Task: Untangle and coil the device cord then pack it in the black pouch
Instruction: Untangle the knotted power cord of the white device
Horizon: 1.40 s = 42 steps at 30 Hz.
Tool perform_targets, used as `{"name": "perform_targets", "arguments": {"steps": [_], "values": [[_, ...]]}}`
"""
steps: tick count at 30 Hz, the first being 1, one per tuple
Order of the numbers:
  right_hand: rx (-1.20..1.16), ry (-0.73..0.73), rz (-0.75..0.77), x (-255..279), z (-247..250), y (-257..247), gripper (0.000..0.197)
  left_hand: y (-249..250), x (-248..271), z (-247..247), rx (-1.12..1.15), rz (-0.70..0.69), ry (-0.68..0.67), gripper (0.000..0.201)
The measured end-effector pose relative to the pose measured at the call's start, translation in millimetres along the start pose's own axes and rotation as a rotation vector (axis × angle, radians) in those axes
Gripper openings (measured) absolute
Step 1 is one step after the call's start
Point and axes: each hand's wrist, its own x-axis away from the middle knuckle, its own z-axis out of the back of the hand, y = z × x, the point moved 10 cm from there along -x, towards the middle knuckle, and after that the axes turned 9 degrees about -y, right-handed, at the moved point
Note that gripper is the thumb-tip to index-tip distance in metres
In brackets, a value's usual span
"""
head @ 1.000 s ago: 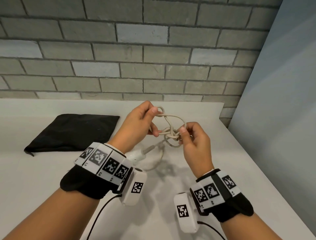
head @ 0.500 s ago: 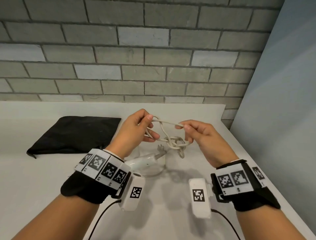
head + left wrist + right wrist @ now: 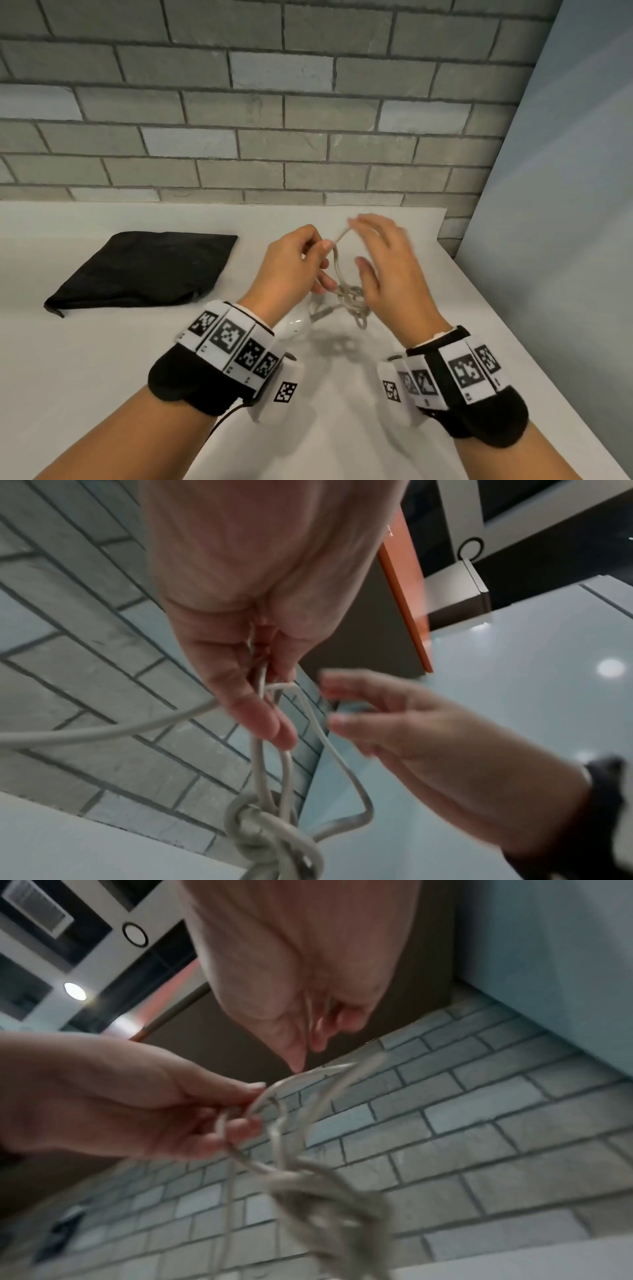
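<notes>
A beige device cord [image 3: 337, 263] hangs in the air over the white table, with a tight knot [image 3: 351, 296] low down. Its white device body [image 3: 294, 325] lies on the table behind my left wrist. My left hand [image 3: 322, 253] pinches the cord's upper loop between thumb and fingers; the left wrist view shows this pinch [image 3: 265, 685] above the knot [image 3: 270, 834]. My right hand [image 3: 358, 243] is blurred, its fingers spread and fairly straight, one fingertip at the top of the loop. In the right wrist view its fingertips [image 3: 299, 1061] sit just above the cord [image 3: 284, 1137]. The black pouch [image 3: 144, 267] lies flat at the left.
A grey brick wall [image 3: 274, 137] closes the back of the table [image 3: 102, 377]. A pale blue panel [image 3: 565, 240] runs along the right edge. Both wrists carry black bands with marker tags and thin black cables.
My right hand let go of the strand it pinched beside the knot and rose to the top of the loop, fingers spread. The loop now stands taller and narrower; the left hand keeps its pinch.
</notes>
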Motion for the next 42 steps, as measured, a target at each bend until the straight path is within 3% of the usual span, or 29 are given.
{"name": "perform_targets", "arguments": {"steps": [2, 3, 6, 11, 13, 16, 18, 21, 24, 26, 28, 30, 32, 35, 39, 42], "values": [[-0.035, -0.158, 0.029, -3.3, -26.3, -5.0, 0.040, -1.9, 0.9, -12.3, -0.012, -0.004, -0.041, 0.019], [-0.030, -0.169, 0.017, -3.3, -29.5, -1.0, 0.033, -4.9, 1.1, -16.2, -0.031, 0.005, -0.060, 0.020], [-0.114, 0.040, -0.026, 1.5, -2.8, 23.0, 0.023, -20.1, 0.4, -12.9, -0.077, 0.055, -0.081, 0.021], [-0.417, 0.481, -0.496, 35.4, 51.2, 125.6, 0.016, -55.0, 1.6, -0.4, 0.005, 0.200, -0.169, 0.024], [-0.562, 0.543, -0.644, 47.7, 48.2, 156.6, 0.015, -61.0, 4.8, -0.8, 0.082, 0.234, -0.210, 0.025], [-0.646, 0.409, -0.765, 51.8, 21.5, 169.2, 0.016, -56.5, 4.6, -9.5, 0.161, 0.210, -0.256, 0.024], [-0.480, 0.283, -0.740, 48.3, 9.5, 160.6, 0.031, -52.7, 3.4, -15.9, 0.181, 0.189, -0.264, 0.023], [-0.116, 0.041, -0.396, 25.4, -7.0, 103.3, 0.052, -51.4, 1.7, -21.5, 0.191, 0.167, -0.263, 0.024], [-0.091, -0.200, 0.002, 12.2, -38.7, 26.3, 0.065, -50.4, 1.2, -29.9, 0.180, 0.147, -0.284, 0.021], [-0.060, -0.386, 0.040, 11.9, -65.7, 12.4, 0.066, -49.7, 1.0, -30.9, 0.182, 0.138, -0.274, 0.020], [-0.075, -0.456, -0.028, 11.9, -74.2, 22.7, 0.058, -51.6, 0.3, -25.7, 0.188, 0.142, -0.234, 0.021], [-0.116, -0.414, -0.042, 10.5, -65.7, 31.3, 0.038, -55.2, -0.7, -18.1, 0.173, 0.152, -0.188, 0.023], [-0.241, -0.281, -0.035, 6.2, -42.8, 36.6, 0.016, -59.8, -0.8, -10.3, 0.136, 0.159, -0.138, 0.026], [-0.433, 0.009, -0.100, 4.9, 1.9, 51.8, 0.016, -61.5, -1.7, -1.8, 0.063, 0.154, -0.073, 0.029], [-0.564, 0.259, -0.207, 12.2, 31.3, 69.4, 0.012, -57.8, -6.9, 10.4, -0.048, 0.146, 0.001, 0.028], [-0.658, 0.450, -0.332, 24.9, 48.7, 98.2, 0.017, -60.4, -6.2, 15.3, 0.018, 0.170, 0.020, 0.026]]}}
